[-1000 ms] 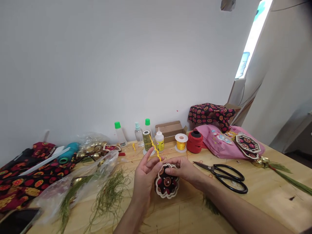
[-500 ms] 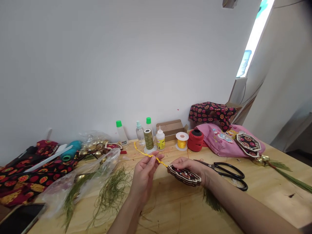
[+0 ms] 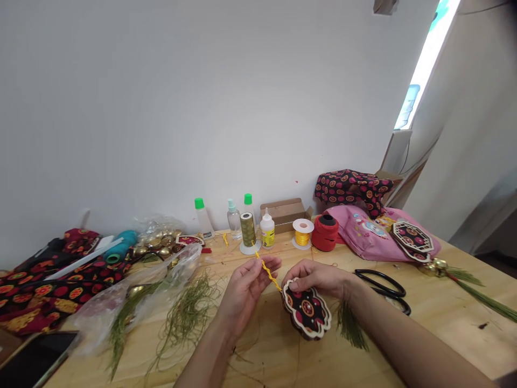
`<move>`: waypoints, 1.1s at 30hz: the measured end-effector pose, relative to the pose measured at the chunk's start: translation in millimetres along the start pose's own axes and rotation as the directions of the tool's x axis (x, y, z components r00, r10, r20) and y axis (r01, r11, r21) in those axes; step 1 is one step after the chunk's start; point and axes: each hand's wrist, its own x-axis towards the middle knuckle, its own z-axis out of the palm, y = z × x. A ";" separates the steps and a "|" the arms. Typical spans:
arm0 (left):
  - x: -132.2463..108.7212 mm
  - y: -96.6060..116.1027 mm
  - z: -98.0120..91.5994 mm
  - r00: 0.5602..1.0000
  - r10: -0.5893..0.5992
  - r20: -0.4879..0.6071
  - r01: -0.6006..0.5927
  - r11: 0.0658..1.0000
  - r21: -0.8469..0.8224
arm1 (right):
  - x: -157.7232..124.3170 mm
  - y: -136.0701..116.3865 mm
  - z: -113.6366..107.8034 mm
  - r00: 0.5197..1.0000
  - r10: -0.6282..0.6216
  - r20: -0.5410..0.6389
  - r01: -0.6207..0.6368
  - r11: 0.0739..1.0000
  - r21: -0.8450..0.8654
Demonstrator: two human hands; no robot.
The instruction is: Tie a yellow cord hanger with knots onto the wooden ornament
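My right hand point(image 3: 317, 279) grips the upper edge of a scalloped pendant point(image 3: 307, 310) with a pale wooden rim and dark patterned cloth dotted with small beads. The pendant's face is tilted up toward me. From its upper left runs a twisted yellow cord point(image 3: 270, 274). Thumb and fingers of my left hand point(image 3: 251, 283) are closed on that cord, whose free end rises past them. A green tassel point(image 3: 350, 326) hangs below my right wrist. Just behind that wrist lie black-handled scissors point(image 3: 382, 285), their blades hidden by my hand.
Behind my hands stand an olive thread spool point(image 3: 247, 231), a glue bottle point(image 3: 267, 230), a yellow cord spool point(image 3: 302, 235) and a red thread cone point(image 3: 324, 233). Loose green threads point(image 3: 183, 312) lie at left, near a phone point(image 3: 38, 358). A pink bag point(image 3: 359, 237) carries another pendant point(image 3: 411, 238).
The pendant has turned from a flat, edge-on tilt to show its face, and hangs lower. The yellow cord now slants more steeply, its loose end swung upright.
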 end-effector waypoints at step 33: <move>1.4 -25.6 5.5 0.988 -0.151 -0.017 0.150 0.942 0.300 | 14.0 -0.2 20.7 0.880 -0.339 -0.333 0.320 0.941 -0.112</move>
